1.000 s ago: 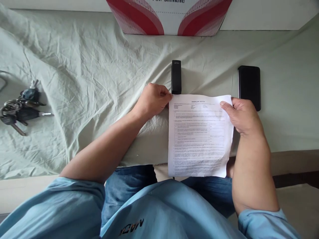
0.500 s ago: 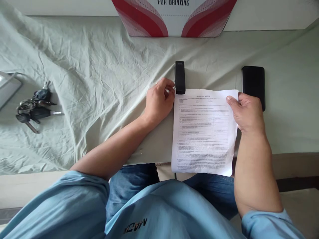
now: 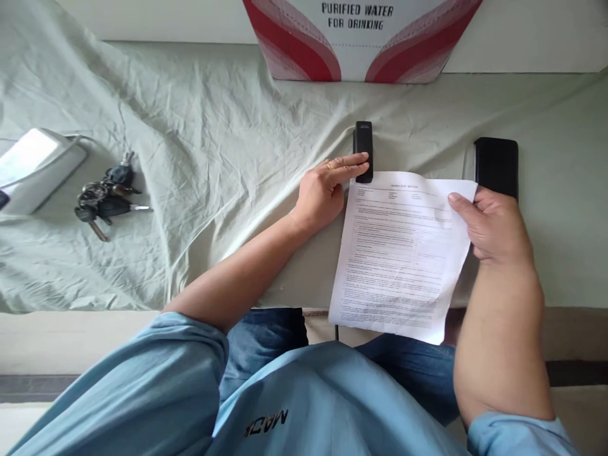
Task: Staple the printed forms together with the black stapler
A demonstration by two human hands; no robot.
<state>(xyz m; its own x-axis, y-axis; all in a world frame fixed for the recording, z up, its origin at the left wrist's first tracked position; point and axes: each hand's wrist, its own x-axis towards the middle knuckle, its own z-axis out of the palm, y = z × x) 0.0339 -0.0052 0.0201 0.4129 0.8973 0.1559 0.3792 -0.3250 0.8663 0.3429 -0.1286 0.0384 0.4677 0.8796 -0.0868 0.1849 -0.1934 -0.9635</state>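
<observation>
A printed sheet of paper [image 3: 399,259] headed "Overleaf Notes" lies partly over the table's front edge, its lower end hanging above my lap. My right hand [image 3: 498,221] grips its upper right corner, thumb on top and fingers beneath. At the paper's upper left corner stands a small black stapler [image 3: 363,139], its near end over the paper's edge. Two outstretched fingers of my left hand [image 3: 323,193] lie across the stapler's near end, while the other fingers are curled under.
A black phone-like case [image 3: 496,166] lies beyond my right hand. On the left are a bunch of keys [image 3: 109,199] and a white device [image 3: 38,168] with a cable. A red and white water carton [image 3: 356,50] stands at the back on the wrinkled green cloth [image 3: 213,126].
My left hand has gone from beside the stapler to lying on top of it, fingers extended. The paper has tilted slightly in my right hand. The whole view has shifted.
</observation>
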